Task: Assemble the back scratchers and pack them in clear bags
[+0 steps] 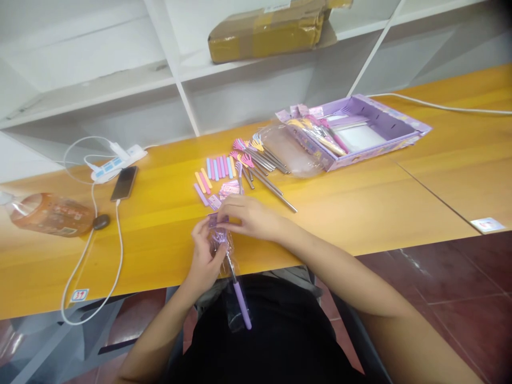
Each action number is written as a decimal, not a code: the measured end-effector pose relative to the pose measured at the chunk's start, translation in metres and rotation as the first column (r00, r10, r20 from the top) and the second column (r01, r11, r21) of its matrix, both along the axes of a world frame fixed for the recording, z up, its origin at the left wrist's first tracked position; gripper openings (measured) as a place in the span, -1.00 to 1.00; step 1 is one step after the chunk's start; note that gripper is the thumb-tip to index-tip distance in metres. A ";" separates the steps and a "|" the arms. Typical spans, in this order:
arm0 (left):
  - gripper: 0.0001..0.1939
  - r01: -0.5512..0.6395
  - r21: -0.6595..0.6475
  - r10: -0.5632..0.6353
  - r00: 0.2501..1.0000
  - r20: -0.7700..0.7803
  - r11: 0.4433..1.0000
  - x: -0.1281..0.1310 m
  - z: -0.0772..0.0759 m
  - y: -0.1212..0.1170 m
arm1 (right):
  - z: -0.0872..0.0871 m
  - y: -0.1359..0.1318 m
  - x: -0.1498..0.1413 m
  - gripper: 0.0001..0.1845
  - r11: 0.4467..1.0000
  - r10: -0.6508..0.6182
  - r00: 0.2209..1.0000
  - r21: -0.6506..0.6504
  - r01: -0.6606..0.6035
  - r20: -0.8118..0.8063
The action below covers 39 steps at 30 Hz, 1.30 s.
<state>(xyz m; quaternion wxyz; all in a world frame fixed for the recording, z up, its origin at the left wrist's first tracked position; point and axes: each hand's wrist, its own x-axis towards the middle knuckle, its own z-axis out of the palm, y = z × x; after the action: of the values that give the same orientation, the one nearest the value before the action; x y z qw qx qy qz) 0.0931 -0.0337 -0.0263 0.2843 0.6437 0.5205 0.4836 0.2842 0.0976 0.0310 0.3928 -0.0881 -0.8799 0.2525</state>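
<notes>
A purple back scratcher [242,305] with a metal rod lies inside a clear plastic bag, its claw end up at the table edge and its handle over my lap. My left hand [206,258] grips the bagged back scratcher near the claw. At the top of the bag, my right hand [250,217] pinches a small purple card [214,220]. Just beyond my hands lie printed pink cards [230,189], loose coloured handles [219,168] and several metal rods with coloured claw heads [266,160].
A purple display box [384,128] holding bagged back scratchers stands at the back right, with clear plastic bags [290,149] beside it. To the left are a phone [125,183], a power strip [120,162], cables and an orange bottle [54,213]. A cardboard box [268,32] sits on the shelf.
</notes>
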 end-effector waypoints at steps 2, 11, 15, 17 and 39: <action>-0.32 0.029 -0.029 -0.027 0.999 0.042 0.999 0.001 0.002 0.000 | -0.001 -0.002 -0.001 -0.94 0.996 -0.017 0.999 -0.085 0.015 -0.030; -0.30 0.105 -0.131 -0.080 0.979 0.185 0.986 0.003 0.006 -0.006 | -0.009 0.000 -0.007 -0.80 0.820 -0.057 0.998 -0.571 0.035 -0.021; -0.36 0.094 -0.122 -0.058 0.961 0.272 0.988 0.005 0.006 -0.007 | -0.008 0.004 -0.008 -0.73 0.669 0.025 1.000 -0.743 -0.022 -0.007; -0.41 0.062 -0.104 -0.028 0.956 0.293 0.993 0.006 0.007 -0.006 | -0.005 0.000 -0.008 -0.70 0.651 0.006 0.997 -0.757 0.053 0.075; -0.39 -0.335 0.141 0.212 0.816 0.538 0.932 0.007 0.018 -0.010 | 0.015 -0.103 0.018 -0.72 0.772 0.088 0.858 -0.579 0.262 0.506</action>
<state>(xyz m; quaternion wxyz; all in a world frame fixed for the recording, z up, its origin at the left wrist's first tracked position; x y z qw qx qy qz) 0.1001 -0.0441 -0.0078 0.2634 0.4375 0.4538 0.7302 0.3023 -0.0055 0.0462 0.1072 -0.3193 -0.8099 0.4802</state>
